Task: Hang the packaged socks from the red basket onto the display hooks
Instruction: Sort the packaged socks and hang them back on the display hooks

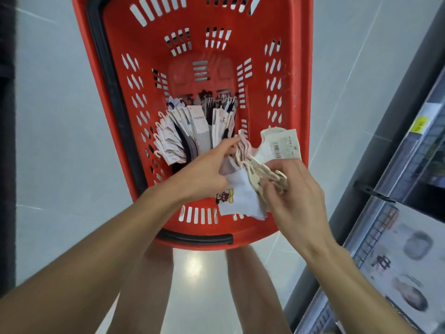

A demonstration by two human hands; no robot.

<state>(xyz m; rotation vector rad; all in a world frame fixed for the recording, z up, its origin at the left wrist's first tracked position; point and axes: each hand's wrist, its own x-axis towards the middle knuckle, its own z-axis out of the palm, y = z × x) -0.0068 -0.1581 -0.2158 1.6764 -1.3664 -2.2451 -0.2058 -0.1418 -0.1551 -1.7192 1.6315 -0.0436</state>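
Note:
A red basket (298, 68) stands on the floor below me, with several packaged socks (192, 131) fanned out at its bottom. Over the basket's near right corner I hold a bunch of white sock packs (243, 196) with cream plastic hangers and a barcode card. My right hand (296, 196) grips this bunch at the hangers, fingers curled round them. My left hand (204, 172) reaches in from the left and pinches the hanger ends with its fingertips. No display hooks are in view.
A grey shelf unit (397, 213) with clear-fronted shelves and packaged goods runs down the right side. A dark fixture edges the far left. Pale floor tiles surround the basket. My legs stand just behind the basket's near rim.

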